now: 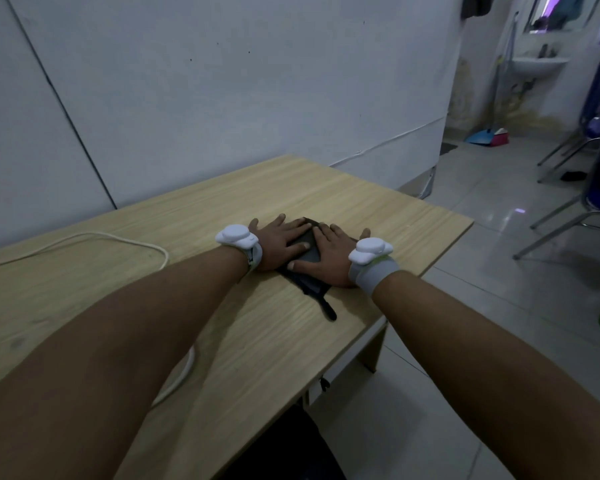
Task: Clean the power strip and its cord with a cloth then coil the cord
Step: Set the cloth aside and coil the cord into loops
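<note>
Cord (125, 239) looks light and floppy, looping across the desk (274, 334) at left (strip itself hidden), so pinch it anywhere. Farther out, left hand (280, 242) and right hand (328, 259) press flat, fingers straight, on a dark soft cloth (307, 258).

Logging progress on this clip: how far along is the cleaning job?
Nothing looks finished. Both the left hand and right hand lie flat on the dark cloth on the table. The white cord lies loose, uncoiled. The power strip is not visible. Wiping and coiling remain.
</note>
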Available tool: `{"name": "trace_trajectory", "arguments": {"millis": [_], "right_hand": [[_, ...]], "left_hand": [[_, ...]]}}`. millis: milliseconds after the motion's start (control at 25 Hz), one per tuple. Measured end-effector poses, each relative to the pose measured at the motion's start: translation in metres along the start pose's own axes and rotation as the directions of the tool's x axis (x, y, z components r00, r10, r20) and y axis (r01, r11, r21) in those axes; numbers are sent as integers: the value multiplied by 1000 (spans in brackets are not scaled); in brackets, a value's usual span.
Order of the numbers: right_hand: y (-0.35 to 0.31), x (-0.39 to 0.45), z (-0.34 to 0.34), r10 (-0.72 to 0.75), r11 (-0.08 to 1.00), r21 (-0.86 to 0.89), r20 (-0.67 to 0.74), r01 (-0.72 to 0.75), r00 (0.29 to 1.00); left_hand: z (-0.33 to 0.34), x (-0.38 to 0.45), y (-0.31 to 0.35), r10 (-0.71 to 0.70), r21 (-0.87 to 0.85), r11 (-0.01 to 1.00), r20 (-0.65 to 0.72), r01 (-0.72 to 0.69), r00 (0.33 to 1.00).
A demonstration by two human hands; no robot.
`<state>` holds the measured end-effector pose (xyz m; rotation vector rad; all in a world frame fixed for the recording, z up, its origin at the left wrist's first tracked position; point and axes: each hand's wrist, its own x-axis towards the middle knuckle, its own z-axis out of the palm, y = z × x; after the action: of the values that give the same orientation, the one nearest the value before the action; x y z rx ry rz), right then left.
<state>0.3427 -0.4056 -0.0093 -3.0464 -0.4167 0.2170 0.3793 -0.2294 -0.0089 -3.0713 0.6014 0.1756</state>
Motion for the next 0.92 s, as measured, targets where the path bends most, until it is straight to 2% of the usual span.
{"name": "trace_trajectory", "arguments": {"millis": [160, 280, 360, 440, 520, 640, 840, 920], "right_hand": [[-1, 1, -6, 45, 999, -11, 27, -45, 999], [-5, 0, -10, 30, 999, 33, 59, -32, 998], [-9, -2, -16, 20, 998, 56, 102, -26, 995], [-19, -4, -27, 14, 1000, -5, 115, -13, 993], [-38, -10, -42, -80, 995, -61, 37, 82, 996], [-81, -24, -61, -249, 966, 33, -153, 257, 956], [-161, -51, -56, -368, 914, 120, -164, 388, 915], [-193, -62, -52, -459, 875, 91, -151, 475, 875]], "left_hand": [[1, -8, -15, -78, 36, 996, -7, 78, 997], [-6, -27, -26, -143, 124, 982, 9, 141, 990], [-20, -49, -39, -132, 161, 977, -44, 138, 990], [-36, -78, -54, -104, 40, 992, -227, 116, 968], [-49, -111, -70, -191, -156, 977, -349, 144, 917], [-62, -161, -86, -352, -322, 915, -335, 245, 874], [-62, -239, -111, -504, -311, 860, -395, 404, 768], [-58, -276, -122, -575, -372, 808, -330, 456, 749]]}}
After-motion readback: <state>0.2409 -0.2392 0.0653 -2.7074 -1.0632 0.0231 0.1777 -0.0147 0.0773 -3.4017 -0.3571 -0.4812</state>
